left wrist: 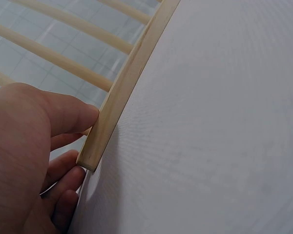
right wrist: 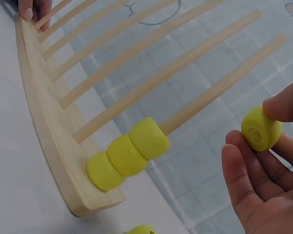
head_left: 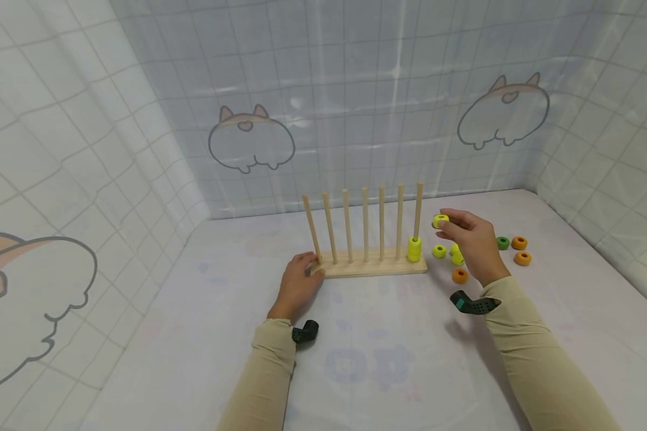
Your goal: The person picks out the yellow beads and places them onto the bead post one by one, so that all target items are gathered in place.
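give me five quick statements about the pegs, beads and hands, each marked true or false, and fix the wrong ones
1. The right hand pinches a yellow bead. True.
2. The left hand holds a bead. False: it grips the left end of the wooden base.
3. Three stacked yellow beads sit on the rightmost peg. True.
4. The base carries only five pegs. False: there are seven.
5. An orange bead lies on the table. True.

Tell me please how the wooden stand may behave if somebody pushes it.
The wooden stand probably slides rather than rolls, since its base is a flat board. Pushed near the top, it might tip: the pegs are tall, the base narrow.
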The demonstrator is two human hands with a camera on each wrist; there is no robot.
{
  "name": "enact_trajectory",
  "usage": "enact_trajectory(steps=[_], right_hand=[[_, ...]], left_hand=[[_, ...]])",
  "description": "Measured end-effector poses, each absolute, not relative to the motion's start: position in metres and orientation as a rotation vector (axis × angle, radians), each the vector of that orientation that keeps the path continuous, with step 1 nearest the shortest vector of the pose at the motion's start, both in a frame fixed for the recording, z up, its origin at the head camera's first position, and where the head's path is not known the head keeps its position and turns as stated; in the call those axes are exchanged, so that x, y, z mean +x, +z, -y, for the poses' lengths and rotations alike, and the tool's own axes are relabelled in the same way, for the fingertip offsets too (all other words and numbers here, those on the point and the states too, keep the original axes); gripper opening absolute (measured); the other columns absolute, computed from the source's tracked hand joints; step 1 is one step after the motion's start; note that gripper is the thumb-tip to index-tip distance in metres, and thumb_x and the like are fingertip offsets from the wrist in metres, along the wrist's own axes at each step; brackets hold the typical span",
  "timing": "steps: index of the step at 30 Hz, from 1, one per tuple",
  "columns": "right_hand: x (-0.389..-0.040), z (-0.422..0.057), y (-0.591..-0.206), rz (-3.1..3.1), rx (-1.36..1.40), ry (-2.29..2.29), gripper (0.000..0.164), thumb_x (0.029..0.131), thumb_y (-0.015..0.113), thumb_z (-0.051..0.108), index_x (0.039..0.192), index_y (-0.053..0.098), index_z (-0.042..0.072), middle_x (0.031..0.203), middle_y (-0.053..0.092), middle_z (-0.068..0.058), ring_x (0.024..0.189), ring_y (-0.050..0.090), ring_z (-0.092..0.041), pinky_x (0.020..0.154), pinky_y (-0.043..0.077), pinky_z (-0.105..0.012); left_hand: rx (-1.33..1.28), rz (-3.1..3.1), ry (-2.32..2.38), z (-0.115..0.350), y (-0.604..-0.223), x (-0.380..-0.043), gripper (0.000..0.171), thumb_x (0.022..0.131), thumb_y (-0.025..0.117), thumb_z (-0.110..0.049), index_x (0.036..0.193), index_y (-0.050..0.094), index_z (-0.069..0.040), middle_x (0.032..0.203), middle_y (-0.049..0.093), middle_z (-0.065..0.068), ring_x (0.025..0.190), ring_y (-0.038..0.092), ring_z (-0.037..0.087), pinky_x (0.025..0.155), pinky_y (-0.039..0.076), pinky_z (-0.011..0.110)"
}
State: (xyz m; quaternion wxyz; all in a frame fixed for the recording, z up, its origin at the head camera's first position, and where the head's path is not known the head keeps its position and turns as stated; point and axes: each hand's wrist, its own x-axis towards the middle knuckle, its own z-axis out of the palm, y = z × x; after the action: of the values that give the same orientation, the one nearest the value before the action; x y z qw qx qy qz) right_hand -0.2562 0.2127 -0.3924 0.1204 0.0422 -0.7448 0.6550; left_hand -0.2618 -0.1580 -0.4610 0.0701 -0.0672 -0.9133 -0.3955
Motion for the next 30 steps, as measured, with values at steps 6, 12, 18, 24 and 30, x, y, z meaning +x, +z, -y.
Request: enact_trajectory(steps=[6,12,18,24,30], right_hand=[[-0.2564,-0.2107,-0.3901,2.161,0.132,1.925,0.048,0.098,0.066,0.030,0.137,0.057,0.002,0.125,0.062,-0.012,0.102,0.067,-0.012,0.089,0.054,-0.024],[-0.2562,-0.2089,-0.3873,2.157,0.146,1.922,0.047,0.099,0.065,0.029,0.136,0.058,0.003,0.125,0.062,-0.012,0.104,0.067,-0.017,0.091,0.054,-0.027],[-0.2564,-0.2074,-0.3851,2.147,0.149,1.924,0.046,0.099,0.065,0.028,0.136,0.058,0.003,0.125,0.063,-0.013,0.104,0.067,-0.020,0.089,0.054,-0.024],[-0.2583,-0.2064,-0.3844,2.121,0.163,1.927,0.044,0.099,0.066,0.026,0.135,0.059,0.002,0.124,0.064,-0.013,0.101,0.068,-0.013,0.088,0.054,-0.023],[-0.2593,-0.2057,-0.3823,2.118,0.175,1.919,0.044,0.098,0.066,0.028,0.134,0.059,0.003,0.123,0.064,-0.013,0.103,0.068,-0.017,0.088,0.054,-0.024]], left_hand=[[-0.199,2.757,-1.187,0.1576,-0.4607,-0.2622,0.045,0.095,0.065,-0.024,0.136,0.061,-0.005,0.147,0.049,0.011,0.139,0.040,0.033,0.112,0.033,0.052],[-0.198,2.751,-1.192,0.1581,-0.4615,-0.2627,0.045,0.095,0.065,-0.025,0.136,0.062,-0.006,0.147,0.049,0.010,0.139,0.039,0.032,0.113,0.032,0.052],[-0.212,2.739,-1.197,0.1584,-0.4609,-0.2617,0.044,0.094,0.065,-0.024,0.135,0.062,-0.005,0.146,0.049,0.011,0.138,0.040,0.034,0.112,0.032,0.052],[-0.214,2.737,-1.197,0.1585,-0.4611,-0.2619,0.044,0.094,0.065,-0.023,0.134,0.063,-0.005,0.146,0.049,0.012,0.138,0.040,0.034,0.112,0.032,0.053],[-0.210,2.746,-1.198,0.1580,-0.4610,-0.2620,0.044,0.095,0.064,-0.024,0.135,0.062,-0.005,0.147,0.048,0.012,0.139,0.039,0.034,0.113,0.031,0.052]])
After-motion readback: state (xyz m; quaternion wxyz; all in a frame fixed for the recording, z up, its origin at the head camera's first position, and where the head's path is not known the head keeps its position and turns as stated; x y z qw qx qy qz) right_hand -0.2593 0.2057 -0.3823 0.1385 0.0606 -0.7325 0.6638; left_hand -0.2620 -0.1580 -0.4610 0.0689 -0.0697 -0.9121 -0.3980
